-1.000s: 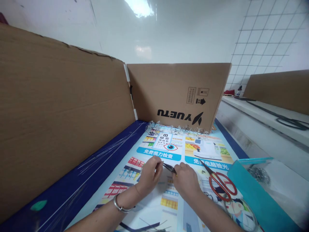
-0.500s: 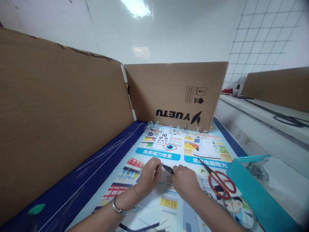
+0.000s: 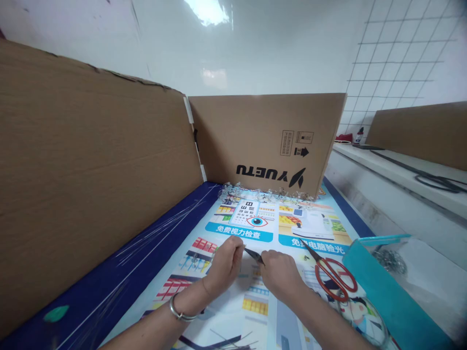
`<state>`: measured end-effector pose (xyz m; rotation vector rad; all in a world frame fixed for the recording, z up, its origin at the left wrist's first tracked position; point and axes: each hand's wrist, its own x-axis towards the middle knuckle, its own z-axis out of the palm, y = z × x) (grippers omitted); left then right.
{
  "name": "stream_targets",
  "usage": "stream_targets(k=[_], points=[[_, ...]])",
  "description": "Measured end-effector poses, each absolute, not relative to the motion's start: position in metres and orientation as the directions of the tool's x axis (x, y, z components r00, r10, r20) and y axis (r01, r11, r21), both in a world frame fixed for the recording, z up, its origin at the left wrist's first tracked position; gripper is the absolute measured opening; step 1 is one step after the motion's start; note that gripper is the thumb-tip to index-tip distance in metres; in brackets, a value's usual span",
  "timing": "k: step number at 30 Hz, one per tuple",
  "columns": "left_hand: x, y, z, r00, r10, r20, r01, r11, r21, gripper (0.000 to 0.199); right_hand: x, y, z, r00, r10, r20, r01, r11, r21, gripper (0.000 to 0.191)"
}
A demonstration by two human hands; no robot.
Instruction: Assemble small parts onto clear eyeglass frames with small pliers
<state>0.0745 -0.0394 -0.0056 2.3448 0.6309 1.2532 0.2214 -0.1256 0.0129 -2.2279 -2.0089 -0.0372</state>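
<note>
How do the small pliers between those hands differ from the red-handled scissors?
The small pliers sit between the left hand and right hand, while the red-handled scissors lie untouched on the printed poster. The scissors look larger, with their red loops showing; the pliers' handles are hidden by the hands. Both have dark, pointed metal ends.

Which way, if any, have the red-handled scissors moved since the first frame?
No: the red-handled scissors sit in the same place relative to the poster's printed eye, so any apparent shift is just the head camera.
</note>
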Motion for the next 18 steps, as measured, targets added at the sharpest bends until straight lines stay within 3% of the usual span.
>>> stream_targets(k=[10,18], points=[[0.075,-0.038,0.000,0.491,0.631,0.600,0.172,-0.746,0.644,0.012,0.224,-0.125,0.009,0.068,0.987,0.143,0.992,-0.052,-0.117,0.018],[0.075,-0.036,0.009,0.562,0.688,0.459,0.040,-0.577,0.816,0.013,0.226,-0.124,0.006,0.073,0.986,0.147,0.991,-0.056,-0.120,0.020]])
